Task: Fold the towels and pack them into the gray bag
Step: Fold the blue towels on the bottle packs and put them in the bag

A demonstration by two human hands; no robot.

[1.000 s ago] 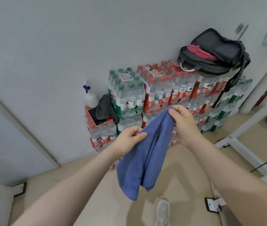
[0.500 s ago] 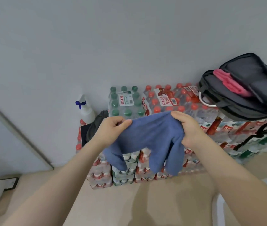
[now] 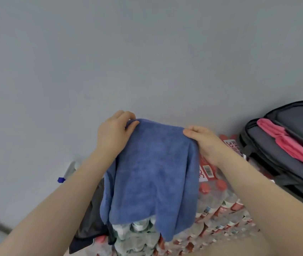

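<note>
A blue towel (image 3: 152, 174) hangs in front of me, held up by its top edge. My left hand (image 3: 113, 133) pinches the upper left corner and my right hand (image 3: 204, 143) pinches the upper right corner. The towel droops in uneven folds below them. At the right, the gray bag (image 3: 280, 163) lies open on stacked water bottle packs, with a folded pink towel (image 3: 285, 141) resting in its opening.
Shrink-wrapped packs of water bottles (image 3: 217, 209) are stacked against the gray wall (image 3: 147, 61) beneath the towel. A dark garment (image 3: 89, 224) lies on the lower packs at the left. Behind my left forearm a spray bottle (image 3: 67, 172) with a blue trigger peeks out.
Both hands have risen with the towel and spread its top edge wider. The view has tilted upward and moved closer to the bottle stack and the bag.
</note>
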